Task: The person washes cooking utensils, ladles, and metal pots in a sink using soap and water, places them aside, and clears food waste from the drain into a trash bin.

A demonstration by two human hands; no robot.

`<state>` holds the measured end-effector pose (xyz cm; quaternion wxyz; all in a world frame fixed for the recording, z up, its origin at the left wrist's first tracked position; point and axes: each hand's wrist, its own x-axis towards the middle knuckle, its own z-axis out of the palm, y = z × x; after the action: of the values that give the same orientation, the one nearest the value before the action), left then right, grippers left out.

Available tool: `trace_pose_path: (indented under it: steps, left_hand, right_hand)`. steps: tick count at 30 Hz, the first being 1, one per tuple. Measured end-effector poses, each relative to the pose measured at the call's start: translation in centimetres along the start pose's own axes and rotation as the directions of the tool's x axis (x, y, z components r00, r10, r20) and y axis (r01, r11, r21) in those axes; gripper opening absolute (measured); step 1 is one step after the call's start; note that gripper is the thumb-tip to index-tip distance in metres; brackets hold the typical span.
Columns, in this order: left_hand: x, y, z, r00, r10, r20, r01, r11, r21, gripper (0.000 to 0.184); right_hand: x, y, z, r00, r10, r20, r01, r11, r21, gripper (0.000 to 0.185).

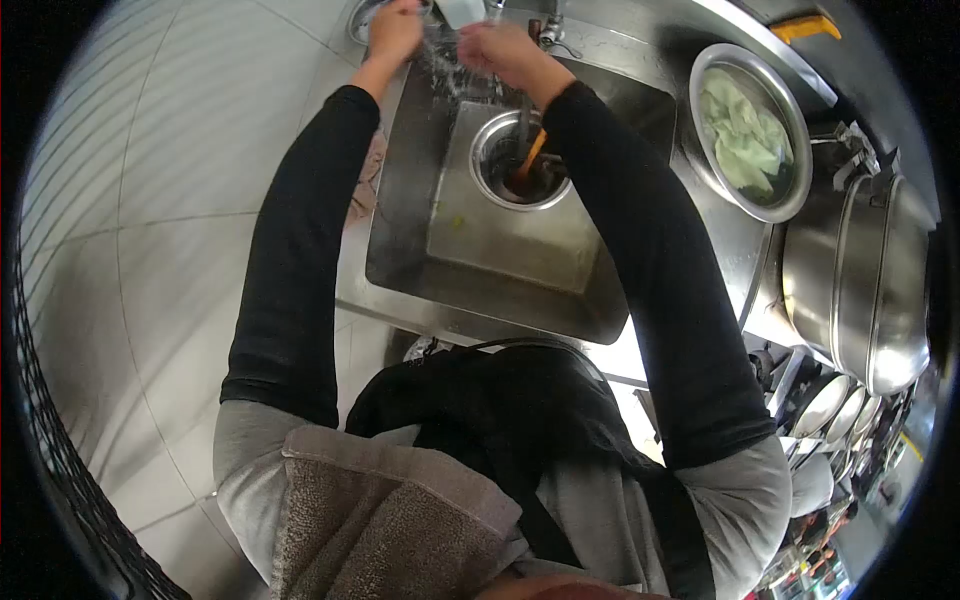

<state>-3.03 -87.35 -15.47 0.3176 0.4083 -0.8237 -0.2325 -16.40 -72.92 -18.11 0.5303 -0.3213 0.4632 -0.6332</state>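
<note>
Both hands over the far end of a rectangular stainless-steel sink, clear water splashing between them. Left hand, fingers curled, beside a round metal vessel; right hand, fingers bent, near a silver metal tap. Whether either grips anything cannot be told. A round silver pot stands apart from the near wall; open room separates the black sleeves.

Clear water splashes in little drops over the far end of the sink. A shiny, round metal dish is near it, partly hidden.
</note>
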Motion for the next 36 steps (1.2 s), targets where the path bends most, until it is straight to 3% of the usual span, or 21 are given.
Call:
trace_pose_path:
  steps: [1,2,4,5,6,9,11,13,14,16,18,20,24,25,27,29,30,31,33,35,36]
  left_hand:
    - [2.7,-5.7,2.1,0.993,0.039,-0.107,-0.010,0.964,0.264,0.035]
    - [5.5,-11.0,2.7,0.979,0.199,-0.044,-0.172,0.924,0.340,0.040]
    - [5.4,-6.2,1.3,0.954,-0.023,0.299,-0.111,0.898,0.426,0.036]
    - [5.8,-4.9,0.7,0.886,-0.144,0.442,-0.097,0.872,0.479,0.034]
    - [7.2,-7.4,2.0,0.891,-0.095,0.444,-0.112,0.902,0.418,0.041]
    - [8.7,-8.8,2.0,0.785,-0.135,0.605,-0.156,0.902,0.403,0.054]
    - [10.4,-13.2,5.3,0.829,-0.153,0.538,-0.165,0.852,0.496,0.063]
    - [9.4,-11.1,4.4,0.865,-0.058,0.499,-0.236,0.829,0.506,0.070]
    - [10.9,-15.3,6.3,0.860,0.164,0.483,-0.406,0.793,0.453,0.063]
    - [9.3,-9.2,3.0,0.904,0.013,0.428,-0.207,0.888,0.411,0.052]
    - [9.7,-9.3,1.9,0.946,0.236,0.222,-0.277,0.945,0.175,0.044]
    - [5.8,-3.1,-1.8,0.966,0.256,0.030,-0.257,0.962,0.093,0.039]
    - [-2.2,4.3,-1.8,0.997,0.077,0.027,-0.078,0.996,0.051,0.035]
    - [-4.6,6.1,-1.4,0.987,-0.006,0.158,0.016,0.998,-0.062,0.039]
    - [-8.3,4.5,3.7,0.974,0.071,0.214,-0.071,0.997,-0.007,0.047]
    - [-11.3,4.1,7.7,0.900,-0.049,0.434,0.228,0.899,-0.373,0.050]
    - [-11.3,1.3,11.4,0.854,-0.069,0.516,0.421,0.676,-0.605,0.049]
    - [-11.0,2.1,12.4,0.830,-0.103,0.549,0.450,0.706,-0.547,0.052]
    - [-11.3,4.6,14.4,0.773,-0.180,0.609,0.505,0.754,-0.419,0.059]
    - [-10.0,10.2,14.3,0.660,-0.353,0.664,0.725,0.533,-0.437,0.056]
    - [-8.8,11.3,14.8,0.669,-0.334,0.664,0.695,0.599,-0.398,0.054]
  right_hand:
    - [1.0,0.1,0.1,0.997,-0.070,0.024,0.073,0.968,-0.240,0.023]
    - [1.9,0.1,0.3,0.990,-0.127,0.063,0.142,0.874,-0.466,0.023]
    - [2.9,-0.3,1.0,0.991,-0.122,0.061,0.133,0.760,-0.637,0.022]
    - [2.3,-1.0,2.1,0.997,-0.076,0.010,0.066,0.791,-0.609,0.022]
    - [2.0,-1.8,2.9,0.999,-0.031,-0.036,0.005,0.817,-0.576,0.021]
    - [3.3,0.2,2.2,0.993,-0.103,-0.049,0.033,0.673,-0.739,0.026]
    - [1.2,-1.7,2.5,0.990,-0.133,-0.038,0.051,0.602,-0.797,0.025]
    - [1.3,-1.6,2.2,0.987,-0.159,-0.017,0.083,0.597,-0.798,0.026]
    - [1.4,-1.2,1.8,0.987,-0.161,-0.009,0.089,0.594,-0.800,0.026]
    - [2.9,-0.3,0.8,0.973,-0.227,-0.032,0.126,0.645,-0.754,0.025]
    - [1.0,-1.2,2.0,0.987,0.013,-0.162,-0.079,0.911,-0.405,0.023]
    - [-0.1,-2.1,3.4,0.975,0.092,-0.200,-0.116,0.987,-0.113,0.028]
    - [-3.9,-2.8,6.5,0.969,0.094,-0.230,0.010,0.911,0.413,0.047]
    - [-4.7,-2.8,6.7,0.961,0.094,-0.260,0.060,0.848,0.527,0.050]
    - [-4.8,0.8,5.0,0.861,0.100,-0.498,0.128,0.906,0.404,0.067]
    - [-5.6,4.8,2.5,0.783,0.069,-0.618,0.171,0.932,0.320,0.081]
    - [-6.8,6.2,1.3,0.774,0.052,-0.631,0.189,0.932,0.309,0.086]
    - [-9.3,6.7,-1.0,0.828,0.035,-0.560,0.206,0.909,0.362,0.087]
    - [-14.3,7.0,-3.2,0.746,0.189,-0.639,0.020,0.952,0.304,0.082]
    - [-17.9,9.1,-6.4,0.713,0.262,-0.650,-0.095,0.955,0.281,0.076]
    - [-19.7,8.6,-7.8,0.756,0.263,-0.599,-0.166,0.963,0.214,0.070]
